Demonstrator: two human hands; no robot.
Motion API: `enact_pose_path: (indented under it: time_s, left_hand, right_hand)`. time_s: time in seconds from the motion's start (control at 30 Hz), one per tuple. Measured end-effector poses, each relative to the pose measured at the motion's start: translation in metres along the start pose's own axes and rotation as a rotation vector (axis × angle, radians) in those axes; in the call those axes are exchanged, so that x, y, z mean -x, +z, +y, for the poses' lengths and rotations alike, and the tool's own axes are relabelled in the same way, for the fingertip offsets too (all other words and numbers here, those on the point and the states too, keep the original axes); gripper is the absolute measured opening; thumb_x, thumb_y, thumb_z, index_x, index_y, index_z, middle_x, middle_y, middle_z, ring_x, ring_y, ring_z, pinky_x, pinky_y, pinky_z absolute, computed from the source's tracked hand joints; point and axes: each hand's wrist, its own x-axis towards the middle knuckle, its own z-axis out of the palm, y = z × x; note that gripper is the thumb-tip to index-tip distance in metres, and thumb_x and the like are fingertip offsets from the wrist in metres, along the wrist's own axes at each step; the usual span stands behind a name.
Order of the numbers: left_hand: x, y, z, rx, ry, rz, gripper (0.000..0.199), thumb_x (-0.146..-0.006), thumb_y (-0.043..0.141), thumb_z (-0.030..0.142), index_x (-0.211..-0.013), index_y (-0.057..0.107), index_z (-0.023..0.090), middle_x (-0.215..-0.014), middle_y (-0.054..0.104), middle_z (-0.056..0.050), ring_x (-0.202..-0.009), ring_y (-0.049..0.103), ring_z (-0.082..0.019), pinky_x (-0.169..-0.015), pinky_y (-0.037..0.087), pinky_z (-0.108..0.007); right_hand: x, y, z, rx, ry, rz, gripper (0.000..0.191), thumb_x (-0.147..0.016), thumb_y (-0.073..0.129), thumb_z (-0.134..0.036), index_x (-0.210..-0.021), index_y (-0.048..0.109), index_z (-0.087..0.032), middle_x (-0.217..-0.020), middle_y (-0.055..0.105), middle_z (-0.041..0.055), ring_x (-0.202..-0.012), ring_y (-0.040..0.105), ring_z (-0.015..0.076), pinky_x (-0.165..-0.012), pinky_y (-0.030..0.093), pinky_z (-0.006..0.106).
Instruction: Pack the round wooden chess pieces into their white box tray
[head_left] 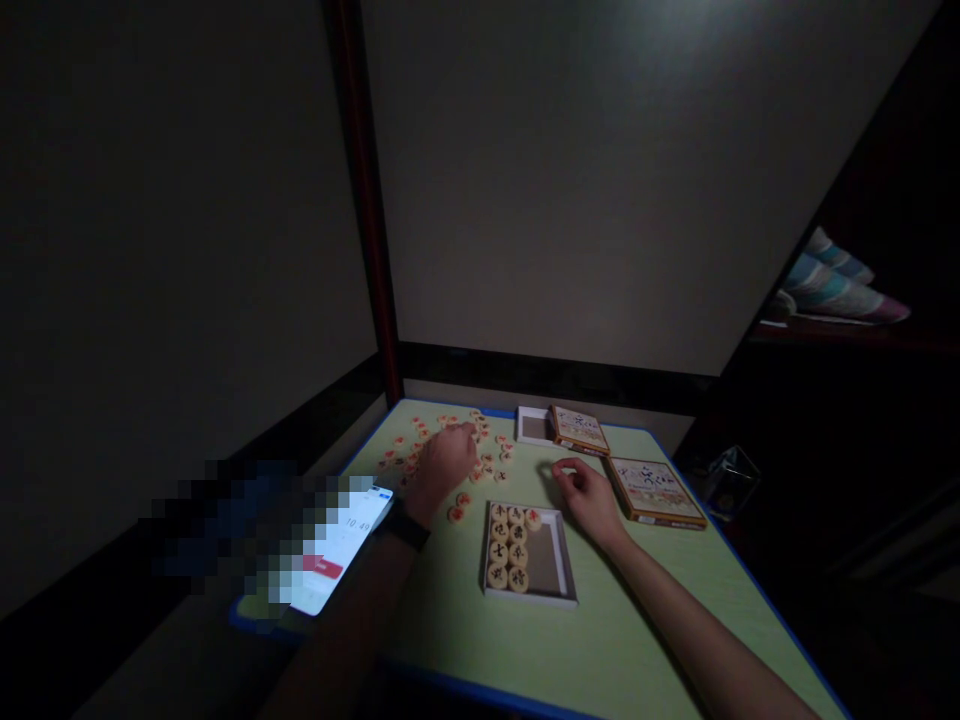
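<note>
My left hand (448, 460), with a dark band at the wrist, is over the scattered round game pieces (501, 477) at the back left of the table. Its fingers are bent together, and what they hold, if anything, is hidden. To the right, my right hand (587, 493) hovers near the table with thumb and forefinger curled towards each other; I cannot make out anything between them. Between my forearms lies an open tray (551, 555) with two columns of black-marked pieces (518, 555) and one red-marked piece (533, 519) at the top of a third.
On the green table (480, 645) with blue edges, a lit phone (337, 550) lies at the left. A white box (533, 425) and a printed box (580, 429) stand at the back, another printed box (656, 491) at the right. Walls rise behind.
</note>
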Motion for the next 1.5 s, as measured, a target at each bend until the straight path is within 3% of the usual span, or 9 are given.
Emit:
enact_pose_path:
  time_s: [0.2,0.43,0.7,1.03,1.23,1.33,1.5]
  left_hand:
    - [-0.052,-0.017,-0.054,-0.109,0.014,-0.122,0.035,-0.089,0.045,0.012,-0.111,0.071,0.017,-0.111,0.072,-0.013,-0.106,0.066,-0.023,-0.093,0.047,-0.029]
    - [-0.094,0.003,-0.083,-0.137,0.078,-0.272,0.051,-0.083,0.051,0.007,-0.129,0.064,0.023,-0.132,0.064,-0.008,-0.12,0.06,-0.02,-0.098,0.044,-0.024]
    - [-0.11,0.019,-0.082,-0.147,0.141,-0.303,0.037,-0.083,0.051,0.009,-0.109,0.074,0.021,-0.114,0.072,-0.011,-0.106,0.066,-0.023,-0.088,0.047,-0.026]
    - [-0.109,0.012,-0.087,-0.183,0.151,-0.314,0.025,-0.081,0.056,0.011,-0.094,0.075,0.02,-0.103,0.073,-0.011,-0.099,0.067,-0.022,-0.081,0.048,-0.026]
    - [-0.106,0.007,-0.09,-0.18,0.111,-0.262,0.018,-0.084,0.057,0.019,-0.092,0.074,0.016,-0.098,0.073,-0.012,-0.093,0.067,-0.021,-0.078,0.049,-0.024]
    - [-0.105,0.006,-0.083,-0.151,0.129,-0.224,0.021,-0.087,0.054,0.021,-0.093,0.074,0.016,-0.096,0.074,-0.012,-0.092,0.068,-0.02,-0.078,0.048,-0.023]
    - [-0.104,0.018,-0.051,-0.071,0.228,-0.181,0.026,-0.089,0.052,0.019,-0.104,0.073,0.017,-0.104,0.074,-0.011,-0.098,0.067,-0.021,-0.086,0.047,-0.024]
  right_hand:
    - [-0.003,0.002,0.003,-0.04,0.011,-0.038,0.043,-0.078,0.048,-0.058,-0.083,0.064,-0.018,-0.049,0.053,-0.0022,-0.046,0.047,0.0154,-0.047,0.032,0.025]
    - [-0.005,0.007,0.012,-0.128,0.015,-0.025,0.04,-0.077,0.052,-0.056,-0.08,0.065,-0.018,-0.047,0.056,-0.0018,-0.043,0.048,0.0154,-0.045,0.033,0.025]
    - [-0.005,0.009,0.019,-0.155,0.061,-0.068,0.037,-0.079,0.052,-0.053,-0.084,0.064,-0.018,-0.047,0.059,-0.0009,-0.044,0.053,0.0168,-0.047,0.035,0.026]
    - [-0.006,0.008,0.019,-0.129,0.083,-0.108,0.039,-0.078,0.051,-0.055,-0.084,0.064,-0.019,-0.049,0.06,-0.0003,-0.047,0.055,0.0182,-0.049,0.037,0.027]
    - [-0.006,0.008,0.019,-0.106,0.061,-0.092,0.036,-0.078,0.051,-0.053,-0.083,0.064,-0.02,-0.049,0.06,-0.0007,-0.047,0.056,0.0182,-0.049,0.037,0.027]
    - [-0.007,0.009,0.021,-0.114,0.045,-0.091,0.035,-0.078,0.051,-0.051,-0.083,0.065,-0.019,-0.051,0.061,-0.0001,-0.048,0.056,0.018,-0.049,0.037,0.027]
    - [-0.008,0.011,0.022,-0.121,0.061,-0.092,0.035,-0.077,0.051,-0.051,-0.083,0.064,-0.02,-0.05,0.061,0.0003,-0.048,0.056,0.0186,-0.048,0.037,0.027]
